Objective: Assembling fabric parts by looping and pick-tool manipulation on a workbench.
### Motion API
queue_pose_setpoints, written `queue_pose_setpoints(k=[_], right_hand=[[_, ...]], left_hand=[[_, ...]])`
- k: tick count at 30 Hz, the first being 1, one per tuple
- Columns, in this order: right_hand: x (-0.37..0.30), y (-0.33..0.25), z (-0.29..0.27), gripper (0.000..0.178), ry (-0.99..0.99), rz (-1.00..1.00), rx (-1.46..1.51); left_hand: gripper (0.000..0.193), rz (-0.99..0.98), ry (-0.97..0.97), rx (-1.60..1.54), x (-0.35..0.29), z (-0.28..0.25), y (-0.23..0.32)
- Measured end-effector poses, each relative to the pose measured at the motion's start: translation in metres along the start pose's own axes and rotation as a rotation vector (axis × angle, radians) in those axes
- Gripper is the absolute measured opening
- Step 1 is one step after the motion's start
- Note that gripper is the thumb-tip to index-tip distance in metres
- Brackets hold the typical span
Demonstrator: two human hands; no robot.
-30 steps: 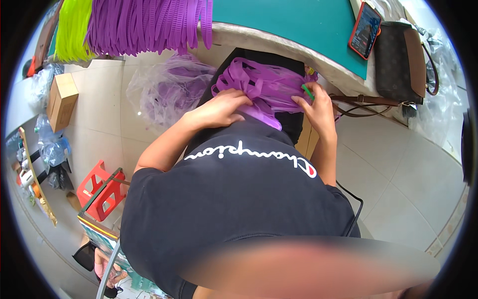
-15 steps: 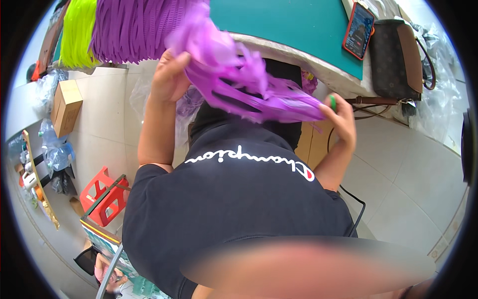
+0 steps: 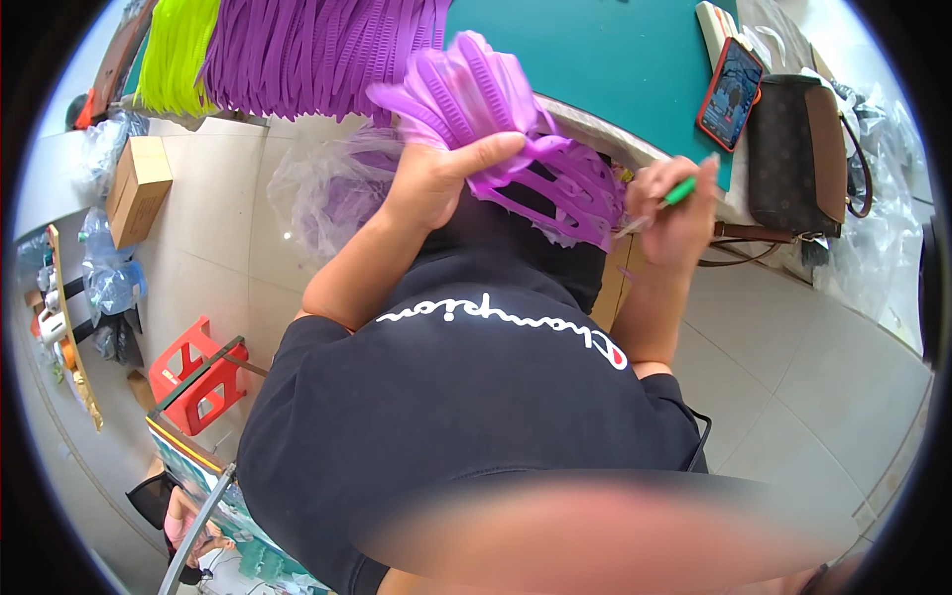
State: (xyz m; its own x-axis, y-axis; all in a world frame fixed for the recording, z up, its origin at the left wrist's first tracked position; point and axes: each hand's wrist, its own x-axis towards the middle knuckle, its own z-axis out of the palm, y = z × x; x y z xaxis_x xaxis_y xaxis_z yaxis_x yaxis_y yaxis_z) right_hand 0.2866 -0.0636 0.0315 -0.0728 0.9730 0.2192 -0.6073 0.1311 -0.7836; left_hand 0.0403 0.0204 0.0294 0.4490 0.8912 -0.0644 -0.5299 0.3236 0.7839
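purple plastic strips [image 3: 496, 129], a whole bunch of them, are bunched up in your left hand [image 3: 436, 178]. your fingers are wrapped tight around the middle of the bundle and the thumb is pressed across the top, so the ends fan out above the near edge of the green tabletop [image 3: 605, 59]. your right hand [image 3: 674, 203] is closed around a small green tool [image 3: 682, 190], right beside the lower end of the bundle; can't tell if the tool tip actually touches the strips.

further back on the tabletop, more purple strips [image 3: 327, 50] hang over the left part of the edge, with a batch of neon yellow strips [image 3: 174, 50] next to them toward the left corner. a phone in a red case [image 3: 729, 94] lies near the right edge, and a brown handbag [image 3: 803, 149] sits just beside it. down on the floor on your left there's a clear plastic bag [image 3: 327, 188] with purple stuff in it, a cardboard box [image 3: 139, 188] and a red stool [image 3: 203, 377].
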Motion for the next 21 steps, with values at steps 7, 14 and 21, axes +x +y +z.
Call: queue_pose_setpoints(k=[7, 14, 21], right_hand=[[0.039, 0.049, 0.063, 0.018, 0.330, -0.196, -0.374], [0.036, 0.058, 0.058, 0.027, 0.312, -0.220, -0.608], [0.036, 0.059, 0.059, 0.029, 0.337, -0.237, -0.620]], left_hand=[[0.048, 0.048, 0.090, 0.036, -0.004, 0.007, -0.003], [0.041, 0.056, 0.100, 0.018, -0.006, 0.006, -0.004], [0.037, 0.076, 0.121, 0.035, -0.003, 0.007, -0.005]])
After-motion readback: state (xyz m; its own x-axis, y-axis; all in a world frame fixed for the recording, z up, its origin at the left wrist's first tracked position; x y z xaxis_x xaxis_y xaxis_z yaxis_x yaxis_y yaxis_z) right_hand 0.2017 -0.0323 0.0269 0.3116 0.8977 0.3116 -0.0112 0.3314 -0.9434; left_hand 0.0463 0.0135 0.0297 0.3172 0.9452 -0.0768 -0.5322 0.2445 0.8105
